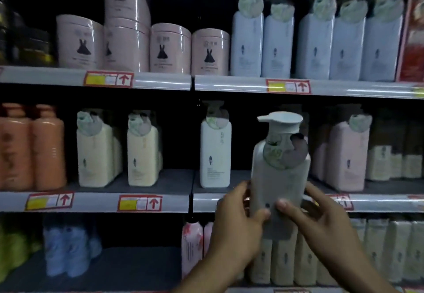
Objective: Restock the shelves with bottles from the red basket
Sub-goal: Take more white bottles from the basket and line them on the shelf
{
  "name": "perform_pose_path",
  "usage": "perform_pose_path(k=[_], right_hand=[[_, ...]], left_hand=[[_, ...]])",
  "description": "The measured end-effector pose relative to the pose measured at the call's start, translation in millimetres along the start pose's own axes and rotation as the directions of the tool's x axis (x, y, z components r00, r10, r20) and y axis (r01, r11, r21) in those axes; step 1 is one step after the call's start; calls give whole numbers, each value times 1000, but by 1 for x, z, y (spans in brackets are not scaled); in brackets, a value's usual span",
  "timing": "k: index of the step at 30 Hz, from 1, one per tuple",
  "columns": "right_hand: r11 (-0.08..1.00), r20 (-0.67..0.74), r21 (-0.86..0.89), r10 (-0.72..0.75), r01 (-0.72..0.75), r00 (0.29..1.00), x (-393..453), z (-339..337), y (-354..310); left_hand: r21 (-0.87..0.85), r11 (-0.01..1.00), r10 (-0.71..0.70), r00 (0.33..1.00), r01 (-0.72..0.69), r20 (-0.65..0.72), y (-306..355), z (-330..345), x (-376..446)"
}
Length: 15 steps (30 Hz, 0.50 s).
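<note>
step: shelving | both hands, left hand (238, 219) and right hand (314, 214), gripping pump bottle (278, 166) upright before middle shelf (229, 201) | next: probably slot into gap beside white bottle (215, 152) | red basket unseen

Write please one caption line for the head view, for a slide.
Both hands, left hand and right hand, hold an upright white pump bottle before the middle shelf.
</note>
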State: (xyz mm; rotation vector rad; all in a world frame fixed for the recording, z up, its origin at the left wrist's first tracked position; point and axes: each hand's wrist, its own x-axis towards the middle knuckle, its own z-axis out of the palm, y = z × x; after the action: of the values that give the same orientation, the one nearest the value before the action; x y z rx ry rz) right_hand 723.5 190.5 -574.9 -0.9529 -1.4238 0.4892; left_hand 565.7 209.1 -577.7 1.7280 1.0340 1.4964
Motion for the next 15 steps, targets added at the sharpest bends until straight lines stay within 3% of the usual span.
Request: perform_pose_path(k=[2, 6, 15], right_hand=[[994, 16, -71, -81, 82, 997, 38, 0, -4], [979, 79, -163, -110, 122, 991, 102, 6, 13], [970, 49, -242, 34, -21, 998, 155, 30, 64]], left_hand=[[47, 998, 48, 997, -45, -53, 8, 7, 34], [130, 990, 65, 988, -47, -137, 3, 17, 90], [366, 926, 12, 962, 92, -272, -33, 40, 130]])
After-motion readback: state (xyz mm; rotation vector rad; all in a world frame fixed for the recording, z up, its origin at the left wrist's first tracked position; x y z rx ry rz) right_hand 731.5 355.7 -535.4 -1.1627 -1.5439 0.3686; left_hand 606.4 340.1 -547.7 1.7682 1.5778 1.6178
